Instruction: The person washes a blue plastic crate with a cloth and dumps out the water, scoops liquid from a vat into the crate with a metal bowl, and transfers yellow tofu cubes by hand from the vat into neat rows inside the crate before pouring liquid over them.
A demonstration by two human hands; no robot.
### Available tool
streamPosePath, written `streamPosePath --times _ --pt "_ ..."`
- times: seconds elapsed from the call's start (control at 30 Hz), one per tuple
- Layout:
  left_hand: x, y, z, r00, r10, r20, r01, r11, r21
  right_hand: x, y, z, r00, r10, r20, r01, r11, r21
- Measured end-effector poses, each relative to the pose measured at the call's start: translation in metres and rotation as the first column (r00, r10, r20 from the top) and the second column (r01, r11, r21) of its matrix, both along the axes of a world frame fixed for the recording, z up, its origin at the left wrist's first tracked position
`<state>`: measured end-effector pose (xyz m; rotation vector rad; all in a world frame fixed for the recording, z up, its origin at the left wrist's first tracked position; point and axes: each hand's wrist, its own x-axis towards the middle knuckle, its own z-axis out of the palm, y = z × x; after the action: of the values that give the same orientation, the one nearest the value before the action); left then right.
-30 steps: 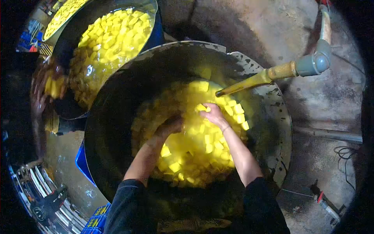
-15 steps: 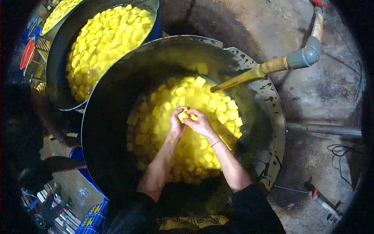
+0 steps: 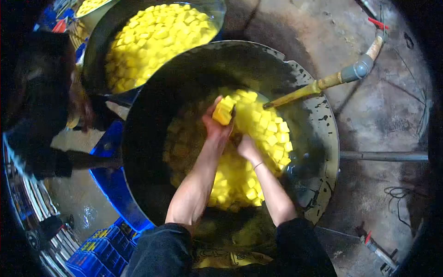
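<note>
My left hand [image 3: 213, 121] is raised over the large round vat [image 3: 333, 138], its fingers closed around yellow blocks [image 3: 224, 111] that look like tofu. Just below and to the right, my right hand [image 3: 248, 148] is curled near the left wrist, its fingertips turned away from view. Whatever it holds, if anything, is hidden. Beneath both hands, many more yellow cubes [image 3: 279, 152] lie in cloudy yellow liquid.
A pipe [image 3: 318, 87] reaches over the vat's right rim. A second vat [image 3: 94, 62] of yellow cubes stands at upper left. Blue crates [image 3: 99, 251] sit at lower left, near a person in dark clothes [image 3: 44, 97]. Hoses lie on the floor at right.
My hands were together around a yellow block; now they are apart. The left has risen with yellow blocks, and the right has moved slightly right and down. The view has shifted.
</note>
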<state>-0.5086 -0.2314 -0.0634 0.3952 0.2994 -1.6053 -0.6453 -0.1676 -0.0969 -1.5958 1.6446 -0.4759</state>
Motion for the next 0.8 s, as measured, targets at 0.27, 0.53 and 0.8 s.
streamPosePath --times 0.27,0.53,0.8 --pt "0.087 -0.009 0.21 0.974 0.209 -0.082 -0.224 0.933 -0.281 0.024 0.049 -0.055 0.905 0.423 0.048 -0.415 0.901 -0.123" --pt "0.236 0.124 0.2 0.893 0.443 0.077 -0.414 0.877 -0.242 0.17 0.083 0.238 0.697 0.332 0.636 -0.543 0.823 0.166" --pt "0.27 0.255 0.078 0.932 0.356 0.062 -0.358 0.934 0.019 0.318 0.155 0.238 0.702 0.688 -0.184 -0.704 0.628 -0.332"
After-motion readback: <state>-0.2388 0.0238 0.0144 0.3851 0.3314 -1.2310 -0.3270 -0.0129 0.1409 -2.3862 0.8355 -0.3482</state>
